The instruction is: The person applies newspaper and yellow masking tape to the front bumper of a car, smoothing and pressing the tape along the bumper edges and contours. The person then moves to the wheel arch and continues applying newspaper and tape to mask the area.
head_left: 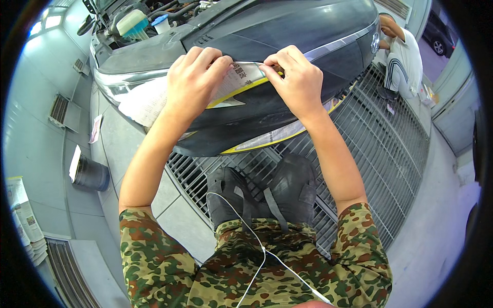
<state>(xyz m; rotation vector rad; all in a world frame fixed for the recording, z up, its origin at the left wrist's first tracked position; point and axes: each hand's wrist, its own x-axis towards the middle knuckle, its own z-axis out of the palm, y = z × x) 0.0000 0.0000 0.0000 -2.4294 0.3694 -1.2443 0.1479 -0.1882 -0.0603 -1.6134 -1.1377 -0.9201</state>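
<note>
My left hand [196,79] is closed, thumb and fingers pinching the upper edge of a newspaper sheet [240,76] at the front of a dark car bumper [226,120]. To its right, my right hand [297,79] also pinches that edge between thumb and forefinger. Yellow masking tape [239,92] runs along the sheet's lower edge, against the bumper. The rest of the paper spreads left past my left wrist, over the headlight area. Lower on the bumper, a second newspaper strip [272,136] is edged with yellow tape.
A co-worker [408,56] crouches by the car's far right side. The open engine bay [179,13] is at the upper left. Metal floor grating [380,149] lies under the car and my feet. A dark bucket [91,173] and stacked newspapers [30,223] are at left. A white cord [236,210] hangs before me.
</note>
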